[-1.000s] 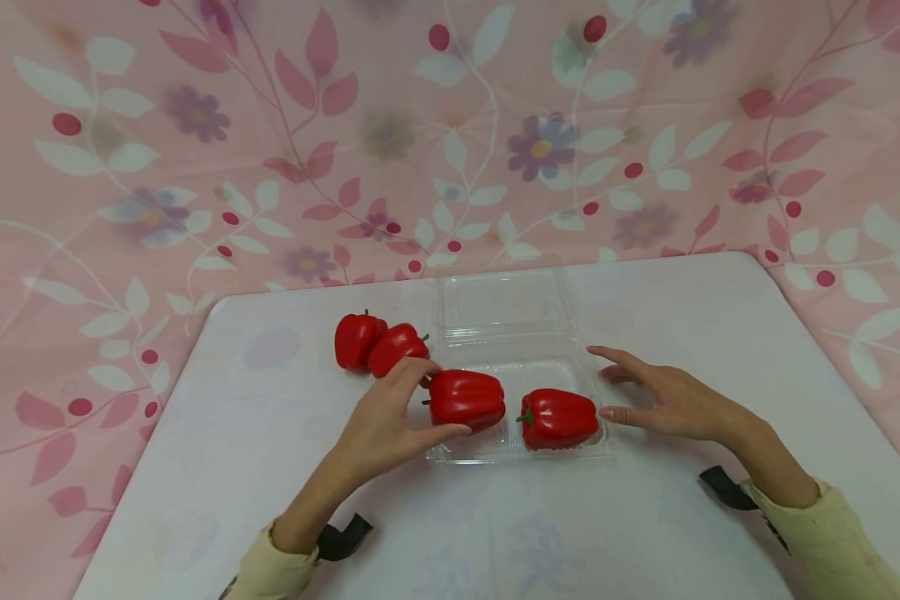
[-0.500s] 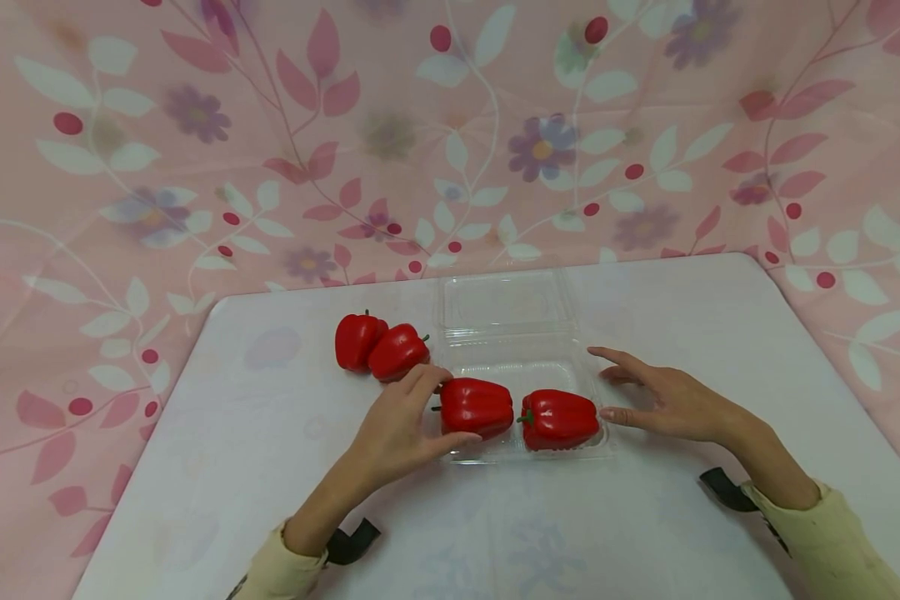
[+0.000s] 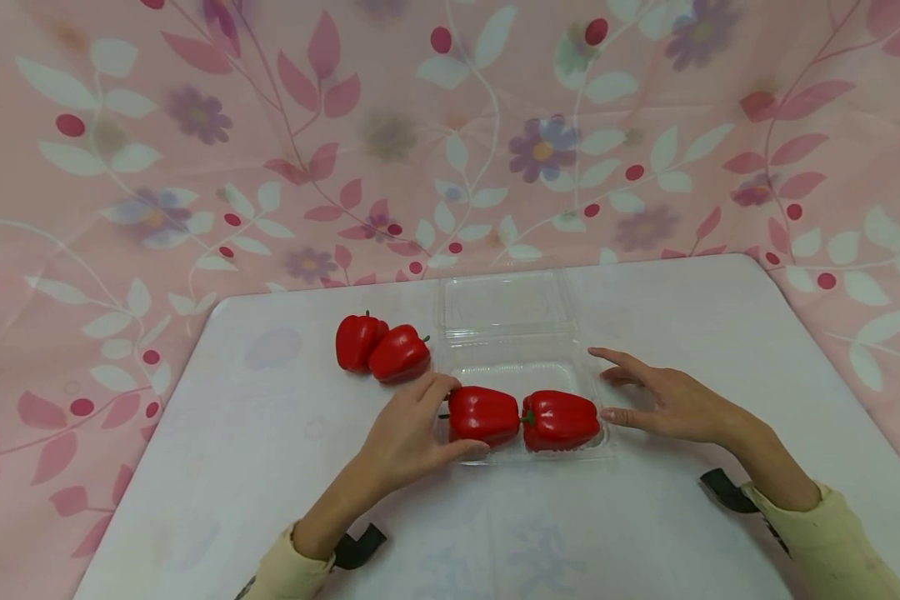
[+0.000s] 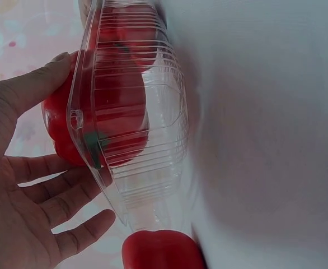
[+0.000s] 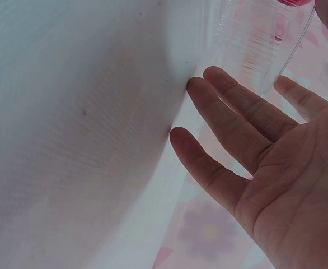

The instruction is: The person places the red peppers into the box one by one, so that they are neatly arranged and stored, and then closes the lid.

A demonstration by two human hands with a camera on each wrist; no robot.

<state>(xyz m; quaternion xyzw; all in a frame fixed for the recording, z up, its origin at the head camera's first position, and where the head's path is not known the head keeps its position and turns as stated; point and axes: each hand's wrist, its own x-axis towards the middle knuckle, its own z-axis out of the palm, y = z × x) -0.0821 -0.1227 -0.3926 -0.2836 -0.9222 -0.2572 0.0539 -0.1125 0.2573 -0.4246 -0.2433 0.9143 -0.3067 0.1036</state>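
Observation:
My left hand (image 3: pixel 408 437) grips a red bell pepper (image 3: pixel 484 415) between thumb and fingers, inside the front left of a clear plastic clamshell box (image 3: pixel 521 372). In the left wrist view, the box's ribbed wall (image 4: pixel 167 129) stands in front of this pepper, and its green stem shows through. Another red bell pepper (image 3: pixel 562 421) lies in the front right of the box, its stem end against the held one. My right hand (image 3: pixel 675 404) is beside the box's right edge, thumb tip at the rim; its fingers (image 5: pixel 225 126) are spread and hold nothing.
Two more red bell peppers (image 3: pixel 357 342) lie together on the white tablecloth (image 3: pixel 270 450), left of the box. The clear lid (image 3: pixel 504 302) is folded back behind the box. A pink floral curtain (image 3: pixel 390 142) hangs behind the table.
My left hand has moved right and slightly nearer with its pepper, bringing it down beside the other pepper in the box. The right hand has stayed in place.

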